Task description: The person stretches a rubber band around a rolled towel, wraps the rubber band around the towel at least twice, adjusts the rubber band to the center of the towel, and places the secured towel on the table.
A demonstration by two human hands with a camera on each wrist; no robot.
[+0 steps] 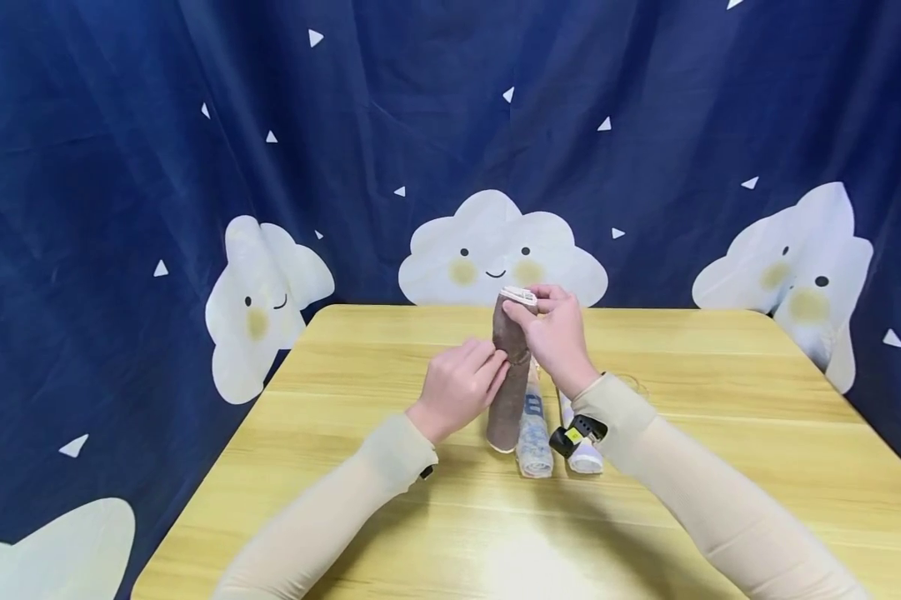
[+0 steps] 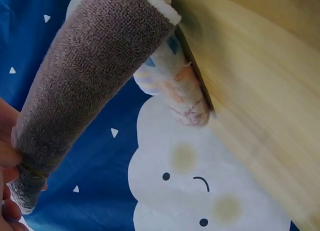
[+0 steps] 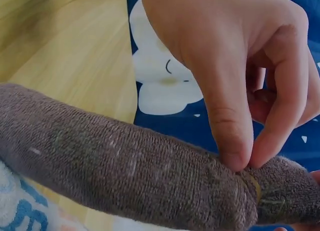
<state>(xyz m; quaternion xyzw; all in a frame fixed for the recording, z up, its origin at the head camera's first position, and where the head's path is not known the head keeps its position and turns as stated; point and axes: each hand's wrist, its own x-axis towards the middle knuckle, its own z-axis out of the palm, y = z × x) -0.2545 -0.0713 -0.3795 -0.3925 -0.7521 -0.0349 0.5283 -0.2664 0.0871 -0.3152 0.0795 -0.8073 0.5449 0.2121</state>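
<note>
A brown rolled towel is held nearly upright above the table, its white-edged end on top. Around its upper part runs a thin yellowish rubber band. My left hand comes from the left, and its thumb and forefinger pinch at the band against the towel, seen large in the right wrist view. My right hand grips the towel near the top end, thumb in front and fingers behind. In the left wrist view the towel's wide lower end hangs toward the table, with fingers at the left edge.
Behind the brown roll lie a blue-and-white patterned rolled towel and a white-and-lilac rolled towel on the wooden table. Thin loops, like rubber bands, lie right of them. A dark blue curtain hangs behind the table.
</note>
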